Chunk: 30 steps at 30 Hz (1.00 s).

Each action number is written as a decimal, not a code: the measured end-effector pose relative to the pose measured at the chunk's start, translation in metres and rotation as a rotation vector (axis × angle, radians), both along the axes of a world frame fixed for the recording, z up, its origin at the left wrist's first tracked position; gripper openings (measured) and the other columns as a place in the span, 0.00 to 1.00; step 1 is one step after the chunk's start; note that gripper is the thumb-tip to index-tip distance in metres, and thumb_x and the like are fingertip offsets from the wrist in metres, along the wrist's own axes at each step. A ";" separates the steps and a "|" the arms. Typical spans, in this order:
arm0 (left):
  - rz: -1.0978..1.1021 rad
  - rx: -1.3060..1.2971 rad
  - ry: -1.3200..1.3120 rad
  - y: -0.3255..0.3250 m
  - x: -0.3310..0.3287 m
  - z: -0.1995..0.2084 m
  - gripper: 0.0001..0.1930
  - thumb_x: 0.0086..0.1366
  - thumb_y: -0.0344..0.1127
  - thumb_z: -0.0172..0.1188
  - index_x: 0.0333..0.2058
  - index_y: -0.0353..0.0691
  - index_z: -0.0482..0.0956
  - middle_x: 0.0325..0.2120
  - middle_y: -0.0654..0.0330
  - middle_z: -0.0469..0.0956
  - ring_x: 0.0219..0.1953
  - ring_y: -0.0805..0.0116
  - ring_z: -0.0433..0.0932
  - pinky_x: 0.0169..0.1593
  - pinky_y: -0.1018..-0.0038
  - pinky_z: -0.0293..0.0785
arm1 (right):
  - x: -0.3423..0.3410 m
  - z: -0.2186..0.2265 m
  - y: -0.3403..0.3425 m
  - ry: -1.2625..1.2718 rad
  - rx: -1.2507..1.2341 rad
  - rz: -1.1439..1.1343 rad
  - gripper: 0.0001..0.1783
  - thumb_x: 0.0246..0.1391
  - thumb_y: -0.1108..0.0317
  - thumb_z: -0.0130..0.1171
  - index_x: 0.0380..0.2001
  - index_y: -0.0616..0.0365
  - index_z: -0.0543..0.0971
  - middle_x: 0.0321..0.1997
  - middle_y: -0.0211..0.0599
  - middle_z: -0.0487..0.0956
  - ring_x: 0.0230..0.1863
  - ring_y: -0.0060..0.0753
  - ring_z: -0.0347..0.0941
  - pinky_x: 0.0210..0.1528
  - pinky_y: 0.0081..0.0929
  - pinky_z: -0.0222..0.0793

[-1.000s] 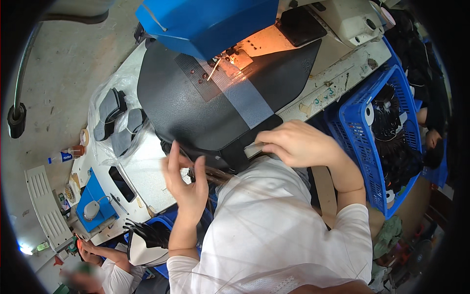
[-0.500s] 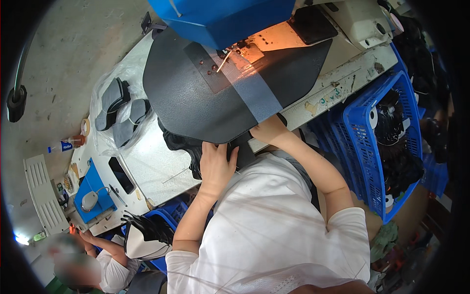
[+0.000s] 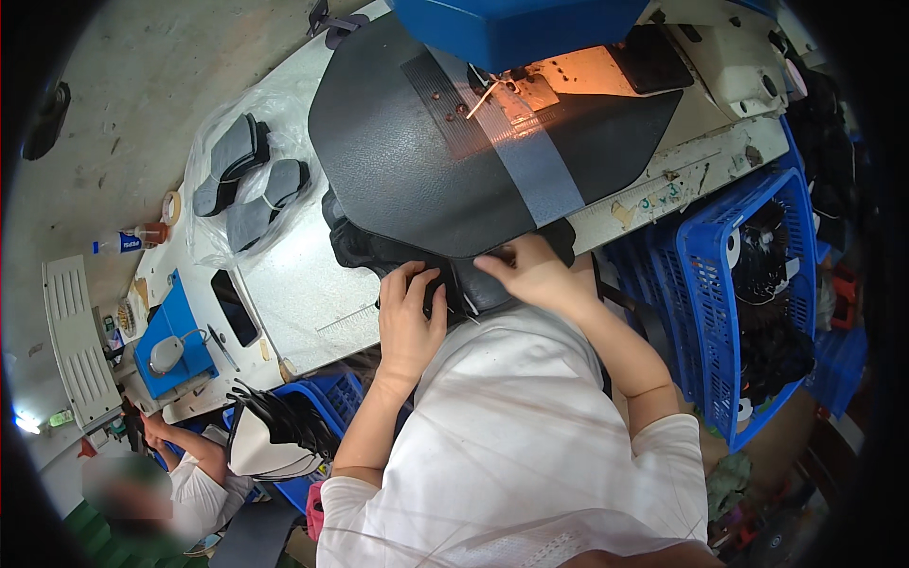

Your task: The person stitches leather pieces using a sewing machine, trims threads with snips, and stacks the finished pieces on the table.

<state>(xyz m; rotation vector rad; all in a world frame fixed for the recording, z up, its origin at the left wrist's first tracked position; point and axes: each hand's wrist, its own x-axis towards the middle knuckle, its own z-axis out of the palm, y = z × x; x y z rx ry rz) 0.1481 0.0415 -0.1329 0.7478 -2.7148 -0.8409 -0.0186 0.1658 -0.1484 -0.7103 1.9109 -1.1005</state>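
Observation:
My left hand [image 3: 412, 317] is at the table's front edge, its fingers bent round part of a dark leather piece [image 3: 488, 289] near my lap. To its right, my right hand [image 3: 535, 275] has the thumb laid over the same piece; its other fingers are partly hidden. Just beyond both hands lies a large black panel [image 3: 379, 142] with cut corners, under the blue machine head [image 3: 502, 33]. A translucent strip [image 3: 540, 175] crosses it. Folds of black material [image 3: 352, 244] stick out beneath the panel's near left edge. White thread ends show between my hands.
Grey-black cut pieces [image 3: 251, 218] lie in clear plastic on the white table [image 3: 284, 303]. A phone [image 3: 234, 308], bottle [image 3: 133, 239] and blue-based device [image 3: 175, 346] are further left. Blue crates [image 3: 705, 275] stand at right. A co-worker [image 3: 194, 473] sits at lower left.
The view has shifted, so the table appears further right. My right hand has come out from beside the panel's edge and moved closer to my left, onto the dark leather piece.

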 end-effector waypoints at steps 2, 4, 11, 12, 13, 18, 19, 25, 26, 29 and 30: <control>0.004 -0.028 -0.035 0.001 0.001 -0.001 0.12 0.59 0.28 0.62 0.42 0.32 0.79 0.47 0.48 0.72 0.51 0.49 0.71 0.55 0.61 0.69 | 0.010 -0.005 -0.002 0.295 0.178 0.076 0.24 0.51 0.59 0.68 0.47 0.63 0.75 0.32 0.51 0.82 0.38 0.55 0.80 0.42 0.42 0.75; -0.018 -0.038 -0.055 0.003 0.002 -0.001 0.12 0.58 0.28 0.62 0.42 0.32 0.80 0.48 0.49 0.72 0.53 0.50 0.70 0.56 0.62 0.69 | 0.014 -0.011 -0.004 0.416 0.174 0.074 0.26 0.51 0.57 0.68 0.48 0.62 0.74 0.32 0.51 0.82 0.38 0.56 0.80 0.42 0.44 0.75; -0.010 -0.036 0.000 0.003 0.006 -0.011 0.13 0.57 0.28 0.62 0.42 0.32 0.80 0.48 0.49 0.71 0.53 0.50 0.70 0.56 0.62 0.68 | 0.006 -0.026 -0.026 0.454 0.101 0.078 0.20 0.49 0.57 0.68 0.40 0.61 0.81 0.37 0.51 0.83 0.40 0.56 0.79 0.44 0.44 0.75; -0.010 -0.024 0.006 0.003 0.006 -0.011 0.12 0.57 0.28 0.62 0.41 0.32 0.81 0.49 0.49 0.71 0.53 0.50 0.70 0.56 0.62 0.68 | 0.003 -0.027 -0.027 0.448 0.087 0.065 0.20 0.49 0.57 0.69 0.40 0.60 0.82 0.38 0.50 0.83 0.41 0.56 0.79 0.45 0.43 0.75; -0.010 -0.011 0.012 0.003 0.006 -0.010 0.12 0.57 0.28 0.62 0.41 0.32 0.81 0.49 0.49 0.72 0.53 0.50 0.70 0.56 0.62 0.69 | -0.002 -0.026 -0.024 0.448 0.086 0.072 0.20 0.49 0.57 0.69 0.40 0.60 0.82 0.38 0.50 0.83 0.41 0.56 0.79 0.45 0.43 0.75; 0.067 0.097 0.204 -0.002 0.018 -0.011 0.09 0.59 0.26 0.62 0.39 0.32 0.81 0.45 0.49 0.76 0.49 0.50 0.75 0.54 0.62 0.71 | -0.030 0.014 -0.002 -0.023 -0.136 0.062 0.22 0.50 0.60 0.70 0.44 0.62 0.80 0.46 0.43 0.81 0.48 0.37 0.76 0.51 0.30 0.71; 0.121 0.184 0.299 -0.005 0.023 -0.012 0.08 0.59 0.25 0.61 0.38 0.32 0.81 0.43 0.49 0.78 0.47 0.51 0.76 0.53 0.63 0.71 | -0.030 0.024 -0.002 -0.221 -0.168 0.016 0.19 0.50 0.65 0.70 0.43 0.64 0.80 0.45 0.36 0.82 0.45 0.28 0.76 0.49 0.26 0.71; 0.425 0.211 0.272 -0.024 0.036 -0.020 0.16 0.66 0.31 0.57 0.52 0.32 0.73 0.48 0.49 0.72 0.52 0.55 0.72 0.57 0.66 0.67 | -0.001 0.021 -0.045 0.055 -0.044 0.217 0.32 0.47 0.53 0.72 0.51 0.62 0.77 0.50 0.45 0.79 0.52 0.41 0.75 0.56 0.32 0.69; 0.502 0.340 0.234 -0.025 0.038 -0.022 0.20 0.68 0.34 0.56 0.56 0.32 0.69 0.51 0.49 0.70 0.54 0.56 0.70 0.59 0.66 0.65 | 0.002 0.022 -0.052 0.169 0.089 0.277 0.36 0.49 0.53 0.71 0.56 0.63 0.73 0.54 0.47 0.78 0.54 0.42 0.74 0.57 0.31 0.68; 0.447 0.509 0.151 -0.026 0.051 -0.045 0.24 0.70 0.37 0.56 0.59 0.29 0.65 0.52 0.48 0.67 0.55 0.57 0.69 0.60 0.68 0.65 | 0.012 0.010 -0.049 0.464 -0.002 0.258 0.38 0.48 0.50 0.70 0.57 0.62 0.73 0.56 0.51 0.76 0.56 0.51 0.73 0.57 0.36 0.68; 0.410 0.476 0.129 -0.023 0.047 -0.041 0.25 0.70 0.37 0.56 0.59 0.27 0.65 0.52 0.48 0.67 0.54 0.57 0.69 0.60 0.69 0.64 | 0.015 0.002 -0.047 0.465 -0.004 0.261 0.38 0.48 0.50 0.70 0.57 0.62 0.73 0.56 0.51 0.76 0.56 0.51 0.73 0.57 0.36 0.68</control>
